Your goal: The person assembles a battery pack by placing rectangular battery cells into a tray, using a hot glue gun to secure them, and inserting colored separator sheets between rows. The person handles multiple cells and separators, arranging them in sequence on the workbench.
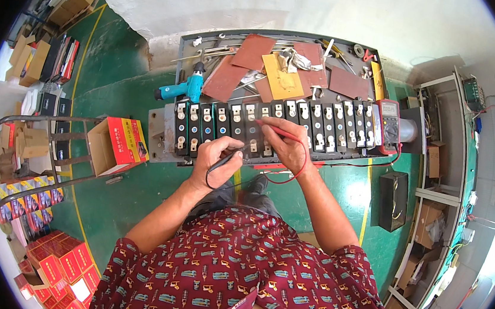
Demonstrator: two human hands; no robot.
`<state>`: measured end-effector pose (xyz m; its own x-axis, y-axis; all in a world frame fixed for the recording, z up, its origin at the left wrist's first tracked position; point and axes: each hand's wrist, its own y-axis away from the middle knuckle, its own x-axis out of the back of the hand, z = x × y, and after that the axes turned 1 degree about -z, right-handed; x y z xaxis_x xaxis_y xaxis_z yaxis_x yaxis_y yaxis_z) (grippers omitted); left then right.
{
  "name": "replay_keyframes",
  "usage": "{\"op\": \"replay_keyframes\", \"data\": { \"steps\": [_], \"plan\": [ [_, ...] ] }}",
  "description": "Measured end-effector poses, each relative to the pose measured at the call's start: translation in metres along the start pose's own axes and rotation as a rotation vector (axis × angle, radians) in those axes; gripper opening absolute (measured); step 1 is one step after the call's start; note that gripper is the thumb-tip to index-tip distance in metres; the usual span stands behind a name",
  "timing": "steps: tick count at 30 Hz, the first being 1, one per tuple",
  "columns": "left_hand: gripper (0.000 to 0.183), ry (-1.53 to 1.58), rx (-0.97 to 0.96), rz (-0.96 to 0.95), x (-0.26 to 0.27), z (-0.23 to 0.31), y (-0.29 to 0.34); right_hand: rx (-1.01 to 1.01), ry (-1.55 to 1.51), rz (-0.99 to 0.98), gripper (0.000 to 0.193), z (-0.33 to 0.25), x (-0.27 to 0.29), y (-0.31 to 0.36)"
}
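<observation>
My left hand (217, 162) is closed round a black test probe (225, 159), its tip toward the near terminals of the battery cells. In my right hand (287, 146) a red test probe (279, 132) is pinched, pointing at the far terminals near the middle of the row. Whether either tip touches metal I cannot tell. The battery cells (317, 125) are black with metal terminals at both ends, standing side by side along the bench. At the row's right end lies a red multimeter (388, 126), with the probe leads running to it.
A teal cordless drill (185, 87) lies beyond the row's left end. Reddish-brown sheets (253, 52), a yellow sheet (282, 77) and loose tools cover the bench's far part. A hand cart (57, 154) with a red-yellow box (118, 147) stands left; a black tray (392, 200) is on the floor right.
</observation>
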<state>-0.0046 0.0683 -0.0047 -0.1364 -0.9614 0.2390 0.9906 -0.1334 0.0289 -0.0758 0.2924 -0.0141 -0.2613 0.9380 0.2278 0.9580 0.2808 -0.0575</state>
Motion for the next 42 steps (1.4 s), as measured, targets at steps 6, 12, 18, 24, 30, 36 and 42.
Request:
{"op": "replay_keyframes", "data": {
  "steps": [6, 12, 18, 24, 30, 36, 42],
  "plan": [
    [0.020, -0.003, -0.094, 0.033, -0.002, -0.013, -0.003, 0.085, 0.052, -0.003, 0.020, 0.006, 0.002, 0.001],
    [0.020, -0.032, 0.033, 0.035, -0.003, -0.005, -0.003, 0.138, 0.053, 0.054, 0.020, 0.003, 0.003, 0.000],
    [0.019, -0.047, 0.032, -0.001, 0.000, 0.001, -0.002, 0.107, 0.057, 0.043, 0.021, -0.004, 0.003, 0.000],
    [0.019, -0.050, 0.054, -0.007, 0.002, 0.001, 0.000, 0.010, 0.049, 0.012, 0.021, -0.014, 0.004, 0.001],
    [0.019, -0.047, 0.044, -0.005, 0.001, 0.005, 0.000, 0.113, 0.050, 0.040, 0.021, -0.008, 0.003, 0.001],
    [0.019, -0.053, 0.030, 0.002, -0.002, 0.008, -0.001, 0.135, 0.059, 0.050, 0.021, -0.006, 0.005, 0.002],
    [0.020, -0.028, 0.037, 0.048, -0.001, -0.003, 0.004, 0.102, -0.024, 0.030, 0.020, -0.007, 0.002, 0.002]
  ]
}}
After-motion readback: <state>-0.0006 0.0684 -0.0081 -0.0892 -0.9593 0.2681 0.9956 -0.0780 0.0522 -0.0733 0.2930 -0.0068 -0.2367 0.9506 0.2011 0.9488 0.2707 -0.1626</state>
